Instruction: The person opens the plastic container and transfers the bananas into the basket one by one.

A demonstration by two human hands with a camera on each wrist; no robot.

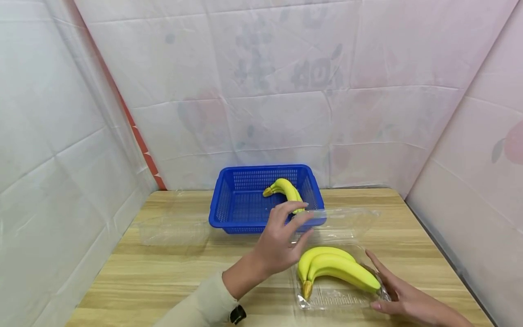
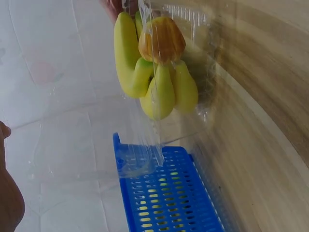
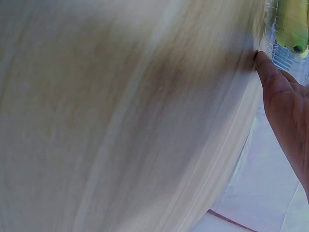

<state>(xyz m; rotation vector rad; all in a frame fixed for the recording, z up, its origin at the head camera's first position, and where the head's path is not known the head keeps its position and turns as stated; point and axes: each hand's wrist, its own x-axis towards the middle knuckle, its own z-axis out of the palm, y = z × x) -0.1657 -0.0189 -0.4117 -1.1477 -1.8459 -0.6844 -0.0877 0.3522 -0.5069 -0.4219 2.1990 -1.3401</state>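
Observation:
A bunch of yellow bananas [image 1: 339, 268] lies in the base of a clear plastic clamshell box [image 1: 327, 300], with its brown stem end toward the front left. The box's hinged lid [image 1: 347, 222] stands raised at the back. My left hand [image 1: 282, 240] reaches over from the left and pinches the lid's left edge between thumb and fingers. At the right end of the box, my right hand [image 1: 402, 295] grips the base, thumb at the front and fingers behind. In the right wrist view, the thumb [image 3: 273, 77] is by the box's side.
Behind the box stands a blue plastic basket [image 1: 241, 222] with another bunch of bananas [image 1: 286, 188] in it. A second clear plastic box [image 1: 173, 231] sits at the left on the wooden table [image 1: 163, 286]. Pale cloth walls [image 1: 265, 122] enclose the table's back and sides.

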